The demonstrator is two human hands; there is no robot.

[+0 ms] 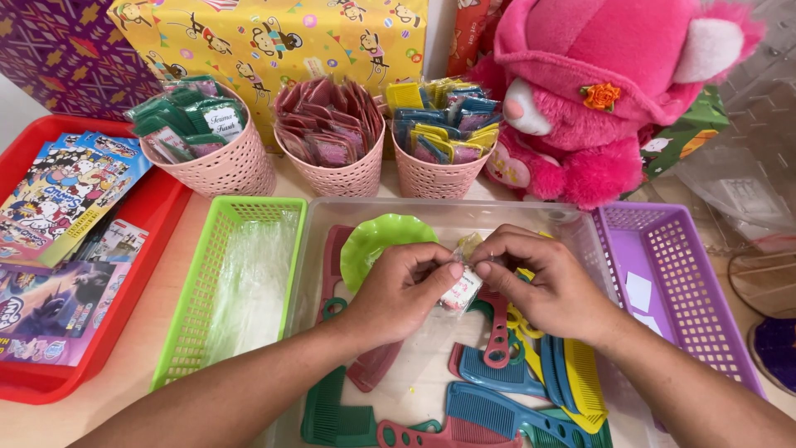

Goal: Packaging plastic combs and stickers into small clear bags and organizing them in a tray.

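Far out past the left hand, a red tray (157, 217) holds picture booklets laid flat, so the covers show. Nearer, just left of that hand, the green basket (217, 249) holds only a sheet of clear film. Beyond both hands stand three pink round baskets (224, 170), each packed upright with small packets sorted by colour, easy to pluck one at a time.

The left hand (398, 292) and right hand (543, 282) meet over the clear plastic tub (452, 214), fingertips pinched together on a small clear packet (461, 289) held between them (a pink-and-white item seems to be inside, though I cannot tell what). Under the hands lie loose combs (497, 406) in teal, red, blue and yellow, and a green scalloped dish (375, 241) just behind the left knuckles.

Right of the right hand sits a purple basket (705, 332), with a pink plush bear (597, 99) beyond it.
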